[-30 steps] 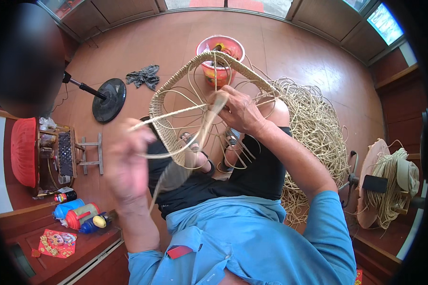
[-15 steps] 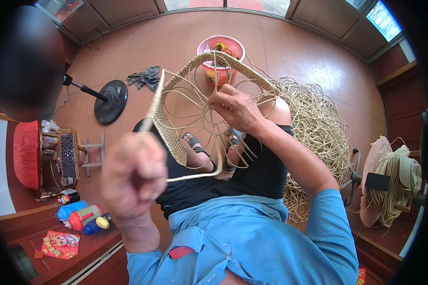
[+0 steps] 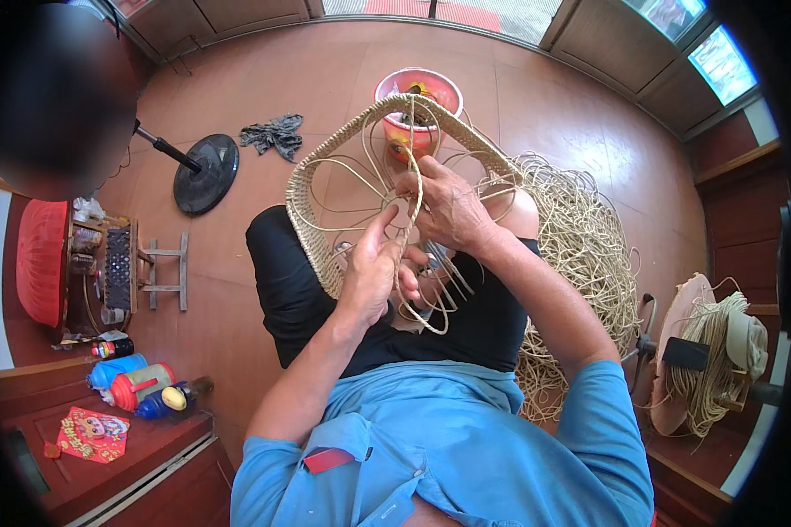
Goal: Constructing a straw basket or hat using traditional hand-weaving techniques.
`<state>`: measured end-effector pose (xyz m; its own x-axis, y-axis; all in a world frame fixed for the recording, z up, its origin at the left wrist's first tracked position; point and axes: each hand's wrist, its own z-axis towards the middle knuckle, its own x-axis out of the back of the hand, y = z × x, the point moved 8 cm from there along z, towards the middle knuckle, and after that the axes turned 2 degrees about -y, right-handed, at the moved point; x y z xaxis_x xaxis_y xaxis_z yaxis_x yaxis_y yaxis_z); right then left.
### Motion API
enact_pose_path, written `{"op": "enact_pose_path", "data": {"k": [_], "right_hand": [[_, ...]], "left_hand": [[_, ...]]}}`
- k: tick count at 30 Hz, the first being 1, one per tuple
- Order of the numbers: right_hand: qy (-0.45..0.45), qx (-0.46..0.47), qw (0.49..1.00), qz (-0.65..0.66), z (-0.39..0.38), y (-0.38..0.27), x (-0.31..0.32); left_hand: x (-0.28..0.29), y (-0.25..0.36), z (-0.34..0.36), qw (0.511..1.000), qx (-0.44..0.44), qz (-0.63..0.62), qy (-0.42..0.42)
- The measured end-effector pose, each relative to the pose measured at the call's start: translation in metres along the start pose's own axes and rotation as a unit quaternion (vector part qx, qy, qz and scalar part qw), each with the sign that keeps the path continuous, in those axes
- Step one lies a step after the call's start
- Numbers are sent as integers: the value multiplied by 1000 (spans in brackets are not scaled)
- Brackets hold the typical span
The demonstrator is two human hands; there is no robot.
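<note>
The woven basket (image 3: 302, 200) is at the person's knees, one corner over the right knee and its far rim overlapping the red bucket (image 3: 425, 142) in view; the right hand (image 3: 453, 204) pinches strands near the basket's middle, fingertips closed on them. The left hand (image 3: 369, 274) is just below it, thumb and fingers spread apart, with a pale cord (image 3: 436, 331) running past the fingers into a loop; a cord heap (image 3: 584, 255) lies on the floor beside the right knee.
</note>
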<state>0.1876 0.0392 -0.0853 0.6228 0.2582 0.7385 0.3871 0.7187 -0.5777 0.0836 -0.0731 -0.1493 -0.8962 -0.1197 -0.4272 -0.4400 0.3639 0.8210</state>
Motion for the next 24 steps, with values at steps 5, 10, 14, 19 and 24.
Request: {"op": "enact_pose_path", "data": {"k": [5, 10, 14, 19, 24], "right_hand": [[-34, -34, 999, 4, 2, 6, -3], [-44, -44, 998, -3, 3, 11, -4], [-37, -3, 999, 15, 3, 7, 1], [-17, 13, 1000, 18, -2, 0, 2], [-11, 17, 1000, 9, -1, 0, 2]], "left_hand": [[-18, -1, 15, 1000, -1, -13, 17], [-19, -5, 26, 999, -2, -28, 45], [0, -13, 19, 995, -20, -97, 24], [25, -4, -4, 988, -15, -154, -5], [36, 37, -28, 992, -113, -56, 17]]}}
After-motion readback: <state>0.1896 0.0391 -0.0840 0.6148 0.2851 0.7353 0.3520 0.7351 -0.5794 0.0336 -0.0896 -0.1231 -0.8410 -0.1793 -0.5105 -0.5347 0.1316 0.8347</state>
